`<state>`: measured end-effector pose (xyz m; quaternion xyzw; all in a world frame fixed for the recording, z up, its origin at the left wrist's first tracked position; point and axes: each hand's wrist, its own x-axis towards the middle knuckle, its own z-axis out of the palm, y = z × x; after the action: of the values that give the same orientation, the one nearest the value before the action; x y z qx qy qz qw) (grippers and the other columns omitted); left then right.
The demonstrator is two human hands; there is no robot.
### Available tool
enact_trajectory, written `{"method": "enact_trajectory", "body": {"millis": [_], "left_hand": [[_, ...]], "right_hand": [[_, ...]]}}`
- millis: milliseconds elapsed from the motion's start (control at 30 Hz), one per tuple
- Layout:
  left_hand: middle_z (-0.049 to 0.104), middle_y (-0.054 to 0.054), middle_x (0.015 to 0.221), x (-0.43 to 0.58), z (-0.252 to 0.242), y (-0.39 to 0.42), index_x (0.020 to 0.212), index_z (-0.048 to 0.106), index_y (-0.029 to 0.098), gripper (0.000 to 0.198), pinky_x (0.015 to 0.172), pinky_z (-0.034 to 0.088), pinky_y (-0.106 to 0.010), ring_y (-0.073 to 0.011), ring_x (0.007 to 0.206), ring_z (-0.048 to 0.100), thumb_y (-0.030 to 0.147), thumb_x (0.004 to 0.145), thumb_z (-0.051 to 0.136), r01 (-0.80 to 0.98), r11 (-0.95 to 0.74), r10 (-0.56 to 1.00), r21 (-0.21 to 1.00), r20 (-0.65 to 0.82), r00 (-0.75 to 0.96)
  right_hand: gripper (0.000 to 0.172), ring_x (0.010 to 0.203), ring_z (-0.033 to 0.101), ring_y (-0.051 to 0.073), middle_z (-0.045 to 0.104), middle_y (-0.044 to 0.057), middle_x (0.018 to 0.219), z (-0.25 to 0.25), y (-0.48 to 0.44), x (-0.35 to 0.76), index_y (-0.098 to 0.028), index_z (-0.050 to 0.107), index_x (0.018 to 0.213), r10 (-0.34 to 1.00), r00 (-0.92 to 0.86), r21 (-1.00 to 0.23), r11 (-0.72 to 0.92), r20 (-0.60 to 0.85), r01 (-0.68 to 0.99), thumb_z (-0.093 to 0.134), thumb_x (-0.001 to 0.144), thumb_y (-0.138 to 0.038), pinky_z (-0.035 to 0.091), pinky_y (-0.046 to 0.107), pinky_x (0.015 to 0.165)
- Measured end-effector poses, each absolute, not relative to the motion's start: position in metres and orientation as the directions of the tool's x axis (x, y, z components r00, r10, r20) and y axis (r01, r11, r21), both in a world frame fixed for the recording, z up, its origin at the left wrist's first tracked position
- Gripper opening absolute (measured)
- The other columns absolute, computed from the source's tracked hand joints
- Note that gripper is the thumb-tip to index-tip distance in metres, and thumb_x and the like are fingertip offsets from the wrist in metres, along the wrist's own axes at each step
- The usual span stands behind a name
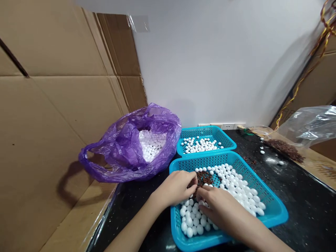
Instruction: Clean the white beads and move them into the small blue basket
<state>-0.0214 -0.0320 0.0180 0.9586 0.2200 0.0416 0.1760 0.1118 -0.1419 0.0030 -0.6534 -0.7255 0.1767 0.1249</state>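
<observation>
My left hand (pixel 180 187) reaches into the nearer blue plastic basket (pixel 275 211), its fingers curled toward the thumb over a heap of small brown bits (pixel 204 179). Close beside it, my right hand (pixel 219 204) is also closed, fingers bent down among the white balls (pixel 193 218). Whatever either hand pinches is hidden by the fingers. Many small white balls (pixel 241 187) fill the right side and front of this basket, around the brown bits.
Behind stands a second blue basket (pixel 228 142) with scattered white balls. To the left, a purple plastic bag (pixel 126 147) gapes over more white balls. Brown bits (pixel 285 148), a clear plastic bag (pixel 312 122) and twisted wires (pixel 299 87) lie right. Cardboard (pixel 52 122) walls the left.
</observation>
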Motion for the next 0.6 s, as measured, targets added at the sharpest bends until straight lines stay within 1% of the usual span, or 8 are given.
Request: {"method": "enact_trajectory", "body": {"millis": [133,200,300,400,467,533,600], "left_hand": [[0.067,0.0,0.077,-0.021,0.019,-0.032,0.08,0.058,0.019,0.011,0.059,0.036,-0.024,-0.0164,0.07,0.06,0.022,0.083,0.048,0.411,-0.838,0.437,0.358,-0.009,0.899],[0.067,0.0,0.077,-0.021,0.02,-0.032,0.079,0.058,0.019,0.011,0.06,0.036,-0.024,-0.0161,0.071,0.06,0.022,0.083,0.048,0.412,-0.839,0.44,0.356,-0.003,0.898],[0.067,0.001,0.079,-0.021,0.02,-0.032,0.08,0.058,0.019,0.011,0.063,0.038,-0.025,-0.0163,0.074,0.061,0.022,0.083,0.048,0.409,-0.838,0.439,0.362,0.002,0.898],[0.068,0.0,0.082,-0.02,0.02,-0.032,0.081,0.06,0.019,0.013,0.067,0.04,-0.025,-0.0168,0.078,0.061,0.021,0.083,0.048,0.397,-0.843,0.422,0.362,-0.011,0.907],[0.068,-0.001,0.083,-0.019,0.02,-0.031,0.081,0.062,0.019,0.014,0.069,0.04,-0.026,-0.0172,0.079,0.061,0.019,0.082,0.049,0.388,-0.853,0.409,0.348,-0.014,0.912],[0.068,-0.001,0.083,-0.018,0.019,-0.03,0.082,0.064,0.019,0.013,0.069,0.04,-0.026,-0.0177,0.08,0.061,0.019,0.08,0.051,0.385,-0.862,0.403,0.329,-0.016,0.915],[0.067,-0.001,0.083,-0.018,0.017,-0.029,0.082,0.065,0.02,0.012,0.069,0.04,-0.027,-0.0181,0.081,0.061,0.02,0.079,0.053,0.388,-0.865,0.403,0.318,-0.022,0.915]], "right_hand": [[0.017,0.078,0.065,0.023,0.069,0.005,0.087,0.004,-0.144,0.124,-0.021,0.061,0.088,0.996,-0.09,-0.474,0.083,0.007,0.876,0.051,0.075,-0.013,0.037,0.027,0.061],[0.017,0.076,0.064,0.023,0.07,0.004,0.085,0.006,-0.145,0.135,-0.022,0.06,0.089,0.997,-0.077,-0.479,0.079,0.024,0.874,0.053,0.075,-0.014,0.035,0.027,0.06],[0.016,0.069,0.062,0.02,0.07,0.002,0.081,0.014,-0.143,0.153,-0.023,0.061,0.088,0.997,-0.081,-0.488,0.063,-0.017,0.871,0.057,0.074,-0.015,0.033,0.026,0.056],[0.017,0.069,0.061,0.017,0.07,0.0,0.082,0.023,-0.133,0.167,-0.023,0.064,0.088,0.987,-0.156,-0.547,0.105,-0.047,0.83,0.062,0.073,-0.016,0.033,0.025,0.055],[0.016,0.07,0.061,0.017,0.07,0.0,0.082,0.026,-0.121,0.171,-0.022,0.064,0.085,0.98,-0.197,-0.578,0.146,-0.026,0.803,0.064,0.071,-0.015,0.035,0.024,0.056],[0.014,0.067,0.06,0.015,0.07,0.0,0.081,0.024,-0.109,0.171,-0.02,0.064,0.083,0.976,-0.215,-0.622,0.162,-0.011,0.766,0.062,0.072,-0.013,0.036,0.024,0.055],[0.014,0.066,0.059,0.014,0.069,0.001,0.081,0.016,-0.098,0.168,-0.019,0.063,0.085,0.976,-0.215,-0.697,0.17,0.024,0.697,0.058,0.074,-0.013,0.039,0.023,0.056]]}}
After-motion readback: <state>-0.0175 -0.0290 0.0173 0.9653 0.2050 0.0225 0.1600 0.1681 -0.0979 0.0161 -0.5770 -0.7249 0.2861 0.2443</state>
